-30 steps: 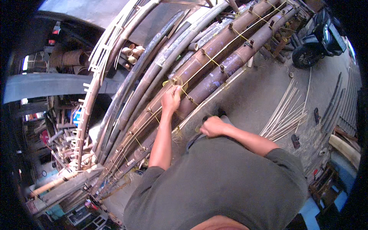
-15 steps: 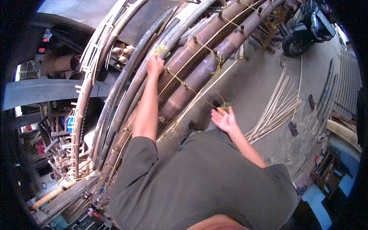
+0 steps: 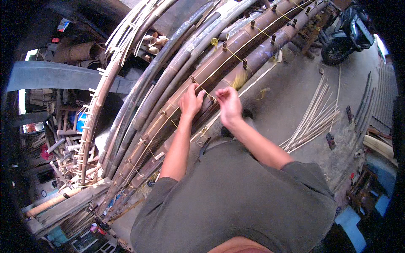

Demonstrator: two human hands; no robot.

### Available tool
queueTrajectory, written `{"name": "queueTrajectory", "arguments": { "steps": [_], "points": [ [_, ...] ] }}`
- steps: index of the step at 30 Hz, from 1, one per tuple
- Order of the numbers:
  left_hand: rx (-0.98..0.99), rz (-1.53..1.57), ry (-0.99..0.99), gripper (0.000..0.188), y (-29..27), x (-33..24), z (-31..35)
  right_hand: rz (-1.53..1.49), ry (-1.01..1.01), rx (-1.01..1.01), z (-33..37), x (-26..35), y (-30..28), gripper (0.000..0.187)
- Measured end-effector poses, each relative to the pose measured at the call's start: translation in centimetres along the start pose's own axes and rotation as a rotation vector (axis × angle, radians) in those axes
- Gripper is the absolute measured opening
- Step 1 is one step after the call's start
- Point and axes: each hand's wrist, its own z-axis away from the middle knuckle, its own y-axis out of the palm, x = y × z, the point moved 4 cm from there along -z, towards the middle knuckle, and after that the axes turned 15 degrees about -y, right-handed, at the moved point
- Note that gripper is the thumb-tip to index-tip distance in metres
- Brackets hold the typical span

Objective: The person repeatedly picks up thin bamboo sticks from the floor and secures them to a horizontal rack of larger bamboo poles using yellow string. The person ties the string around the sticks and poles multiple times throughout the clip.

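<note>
My left hand (image 3: 191, 102) rests on a long brown bamboo pole (image 3: 206, 76), its thumb and fingertips bent together at a yellow cord beside a dark peg (image 3: 193, 79). Just right of it, above a second, purplish-brown bamboo pole (image 3: 260, 52), my right hand (image 3: 229, 105) is closed with curled fingers. A short stretch of the yellow cord (image 3: 209, 96) shows between both hands, and the right fingertips seem to pinch it; their inner side is hidden. Behind the right hand a loose yellow cord bunch (image 3: 240, 79) is smeared by motion. Cord also runs along and across the pegged poles.
More dark and grey poles (image 3: 168, 69) curve alongside on the left, with light bamboo strips (image 3: 130, 29) beyond. Thin sticks (image 3: 314, 118) lie fanned on the floor at right. A motorbike (image 3: 348, 38) stands at the far right. Offcuts (image 3: 63, 143) are piled at left.
My left hand has come nearer, from a grey pole to the brown one. My right hand, spread open before, has moved up and left toward it, and its fingers have curled shut.
</note>
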Motion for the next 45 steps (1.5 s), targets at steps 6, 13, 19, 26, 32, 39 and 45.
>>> {"name": "queueTrajectory", "arguments": {
  "steps": [6, 13, 19, 26, 32, 39, 45],
  "points": [
    [-0.374, 0.341, 0.298, 0.035, 4.2, 3.7, -2.4, 1.158, -0.384, 1.494, 0.1, -2.3, 16.9, 0.047],
    [-0.178, 0.165, 0.13, 0.03, -0.6, 0.2, -0.9, 0.861, -0.364, 1.322, -8.5, -0.5, 15.6, 0.052],
    [-0.024, 0.246, -0.112, 0.041, 1.9, 2.6, -2.1, 1.249, -0.478, 1.685, 1.4, 1.8, 0.5, 0.046],
    [-0.085, 0.614, 0.034, 0.028, -6.6, -5.4, -4.9, 0.904, -0.432, 1.464, 4.3, 1.6, 1.8, 0.041],
    [-0.175, 0.047, -0.07, 0.037, 0.4, 1.8, -14.8, 0.438, -0.359, 0.644, 3.0, 5.4, -1.2, 0.026],
    [-0.197, 0.186, 0.08, 0.042, -8.7, 7.6, -6.3, 0.191, 0.658, 0.43, 10.9, -6.2, -4.7, 0.049],
    [0.168, 0.211, 0.013, 0.028, -6.9, 17.2, 5.1, -0.318, 0.278, -0.118, 15.4, -9.9, 1.6, 0.024]
  ]
}}
